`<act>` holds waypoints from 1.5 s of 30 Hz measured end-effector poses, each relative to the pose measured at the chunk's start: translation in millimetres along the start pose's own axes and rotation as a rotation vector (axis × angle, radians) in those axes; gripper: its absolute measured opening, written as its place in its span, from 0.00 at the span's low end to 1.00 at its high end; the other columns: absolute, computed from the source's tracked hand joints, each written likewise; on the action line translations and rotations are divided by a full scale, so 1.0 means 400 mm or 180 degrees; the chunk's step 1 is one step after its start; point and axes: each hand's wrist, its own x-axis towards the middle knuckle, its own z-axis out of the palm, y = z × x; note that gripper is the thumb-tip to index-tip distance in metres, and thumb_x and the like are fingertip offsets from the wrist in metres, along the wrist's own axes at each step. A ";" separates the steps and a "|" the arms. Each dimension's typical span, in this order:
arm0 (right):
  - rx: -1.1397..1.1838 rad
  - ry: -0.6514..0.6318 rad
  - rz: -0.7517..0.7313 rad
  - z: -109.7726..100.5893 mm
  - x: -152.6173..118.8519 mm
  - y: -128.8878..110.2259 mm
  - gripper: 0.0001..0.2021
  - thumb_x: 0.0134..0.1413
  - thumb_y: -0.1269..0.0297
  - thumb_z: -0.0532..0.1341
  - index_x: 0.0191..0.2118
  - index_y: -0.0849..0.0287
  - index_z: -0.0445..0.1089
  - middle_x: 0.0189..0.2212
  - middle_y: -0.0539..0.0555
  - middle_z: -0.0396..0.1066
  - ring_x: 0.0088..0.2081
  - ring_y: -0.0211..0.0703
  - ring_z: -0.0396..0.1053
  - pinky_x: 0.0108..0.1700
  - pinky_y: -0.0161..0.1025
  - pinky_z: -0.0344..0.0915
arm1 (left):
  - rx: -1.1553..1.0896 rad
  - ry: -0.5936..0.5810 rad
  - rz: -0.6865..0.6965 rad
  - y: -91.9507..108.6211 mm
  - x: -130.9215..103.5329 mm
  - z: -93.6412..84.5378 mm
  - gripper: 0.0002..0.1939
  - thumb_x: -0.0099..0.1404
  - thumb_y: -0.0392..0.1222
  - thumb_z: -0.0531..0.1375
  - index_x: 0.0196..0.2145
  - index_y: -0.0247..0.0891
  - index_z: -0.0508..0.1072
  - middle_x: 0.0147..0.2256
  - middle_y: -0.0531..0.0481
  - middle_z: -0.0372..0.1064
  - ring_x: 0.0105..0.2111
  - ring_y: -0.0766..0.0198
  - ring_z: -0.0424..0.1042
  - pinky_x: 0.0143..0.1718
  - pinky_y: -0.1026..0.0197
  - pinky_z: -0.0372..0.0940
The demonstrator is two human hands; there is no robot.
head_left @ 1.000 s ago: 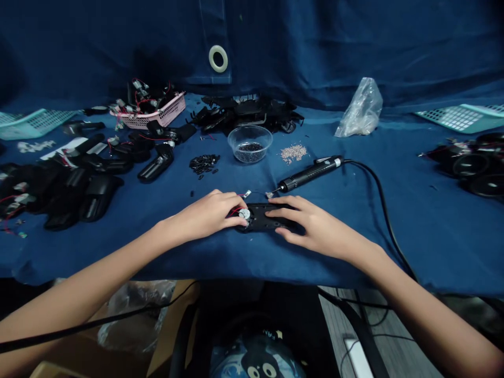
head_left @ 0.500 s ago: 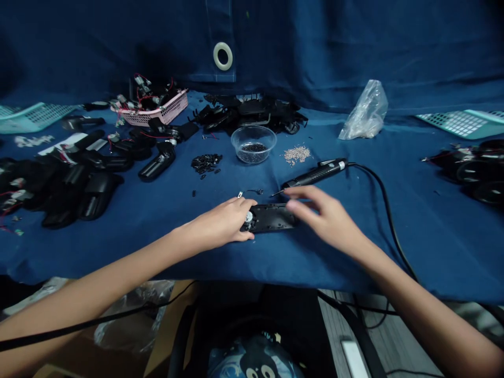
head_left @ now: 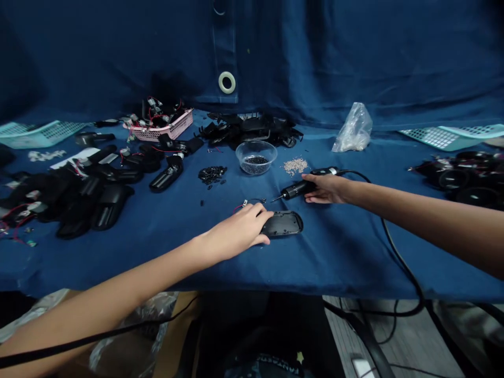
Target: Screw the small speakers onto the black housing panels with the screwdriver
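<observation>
this looks like a small assembly workshop: a bench draped in blue cloth (head_left: 354, 241) carries heaps of identical black plastic housings (head_left: 79, 194), a corded electric screwdriver (head_left: 307, 184) and a loose pile of silver screws (head_left: 295, 166). a clear bowl of small black parts (head_left: 256, 156), a pink basket of wired components (head_left: 161, 123) and teal trays (head_left: 35, 134) show batch work by hand.
</observation>
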 end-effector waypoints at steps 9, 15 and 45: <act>0.1403 0.0764 -0.0224 0.002 -0.087 0.012 0.08 0.56 0.59 0.53 0.33 0.58 0.60 0.23 0.49 0.63 0.22 0.31 0.65 0.21 0.26 0.66 | -0.0773 0.0362 -0.0168 -0.045 0.005 -0.036 0.28 0.66 0.51 0.58 0.60 0.38 0.58 0.54 0.43 0.64 0.55 0.58 0.65 0.56 0.56 0.62; 0.2387 0.0462 -0.0730 0.020 -0.099 -0.094 0.09 0.56 0.55 0.52 0.33 0.56 0.57 0.25 0.47 0.60 0.23 0.31 0.62 0.23 0.28 0.62 | -0.0099 0.0716 -0.0635 -0.238 0.212 -0.155 0.13 0.70 0.43 0.51 0.46 0.33 0.70 0.45 0.44 0.70 0.45 0.63 0.69 0.48 0.61 0.61; 0.2187 0.0415 -0.1090 0.043 -0.094 -0.019 0.12 0.47 0.58 0.63 0.31 0.58 0.60 0.23 0.45 0.59 0.24 0.33 0.62 0.23 0.31 0.61 | 0.0161 0.0151 -0.0516 -0.393 0.399 -0.086 0.13 0.66 0.43 0.53 0.36 0.31 0.73 0.35 0.44 0.73 0.32 0.66 0.69 0.33 0.66 0.57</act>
